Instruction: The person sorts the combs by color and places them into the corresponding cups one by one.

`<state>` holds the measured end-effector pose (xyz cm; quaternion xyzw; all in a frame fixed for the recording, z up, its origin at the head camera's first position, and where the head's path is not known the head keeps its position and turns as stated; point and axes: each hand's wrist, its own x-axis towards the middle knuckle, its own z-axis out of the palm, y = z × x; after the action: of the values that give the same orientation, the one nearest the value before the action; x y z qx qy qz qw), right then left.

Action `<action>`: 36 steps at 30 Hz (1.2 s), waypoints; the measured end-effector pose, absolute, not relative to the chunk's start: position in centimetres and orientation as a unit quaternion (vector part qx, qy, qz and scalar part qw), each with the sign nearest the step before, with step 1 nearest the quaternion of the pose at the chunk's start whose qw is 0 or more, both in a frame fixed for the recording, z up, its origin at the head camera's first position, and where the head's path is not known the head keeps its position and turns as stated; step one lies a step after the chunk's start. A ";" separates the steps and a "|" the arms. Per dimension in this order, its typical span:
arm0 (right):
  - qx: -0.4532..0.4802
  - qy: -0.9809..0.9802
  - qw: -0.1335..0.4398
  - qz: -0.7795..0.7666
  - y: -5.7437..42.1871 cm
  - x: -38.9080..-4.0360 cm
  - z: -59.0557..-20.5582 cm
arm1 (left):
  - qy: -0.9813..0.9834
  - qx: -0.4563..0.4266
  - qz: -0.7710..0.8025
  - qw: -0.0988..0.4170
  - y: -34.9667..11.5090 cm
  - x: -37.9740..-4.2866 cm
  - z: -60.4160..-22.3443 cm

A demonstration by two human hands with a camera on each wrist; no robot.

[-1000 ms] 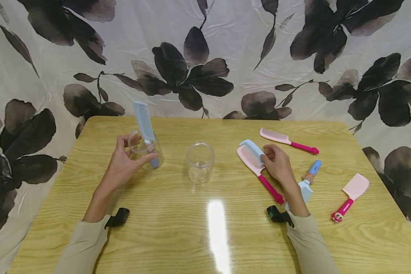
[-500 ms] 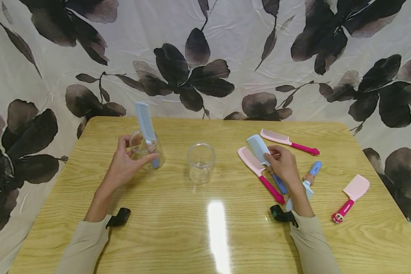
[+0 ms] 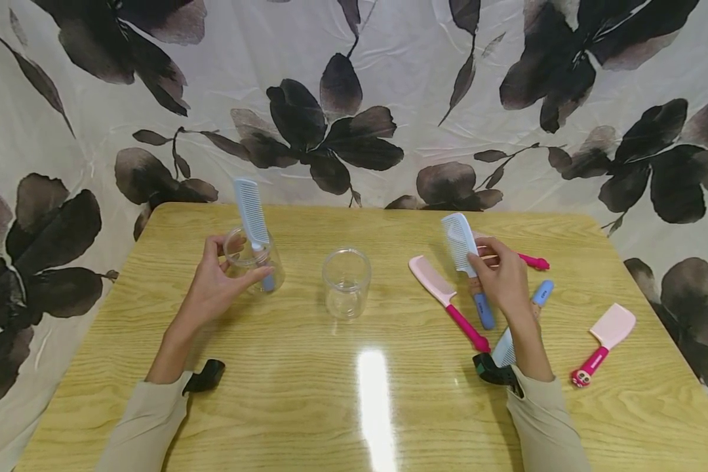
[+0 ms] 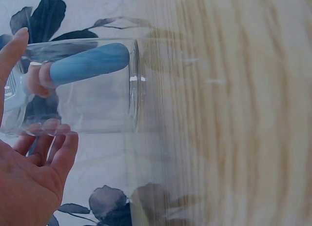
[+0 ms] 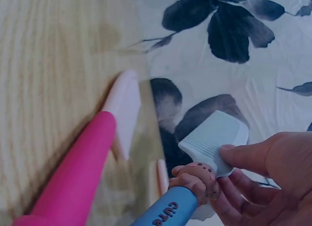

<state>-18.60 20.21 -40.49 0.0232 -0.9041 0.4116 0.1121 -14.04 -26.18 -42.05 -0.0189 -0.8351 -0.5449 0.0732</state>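
My left hand grips a clear jar at the left, thumb and fingers around its upper part. A light-blue comb stands tilted in that jar; its blue handle points down inside, seen through the wall. My right hand pinches another light-blue comb by the back of its toothed part. In the right wrist view this comb's blue handle with lettering and a brown figure hangs free of the fingers. Behind the right hand, a pink comb is partly hidden.
A second clear jar stands mid-table. Nearer the right hand lies a pink comb with a magenta handle. A light-blue comb lies partly under the right forearm, and a wide pink comb at the far right. A floral cloth hangs behind.
My right hand has picked the light-blue comb up from over the pink one and moved it up and to the right, turning it more upright. The left hand has stayed on its jar.
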 end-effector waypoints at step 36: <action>0.123 -0.823 0.089 0.547 17.0 -14.9 -34.7 | -0.836 -0.014 -0.544 0.069 -26.0 -14.1 -42.0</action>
<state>-14.92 16.97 -34.72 0.1234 -0.8230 0.5472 0.0895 -14.07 -26.02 -42.02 -0.0140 -0.8358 -0.5444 0.0694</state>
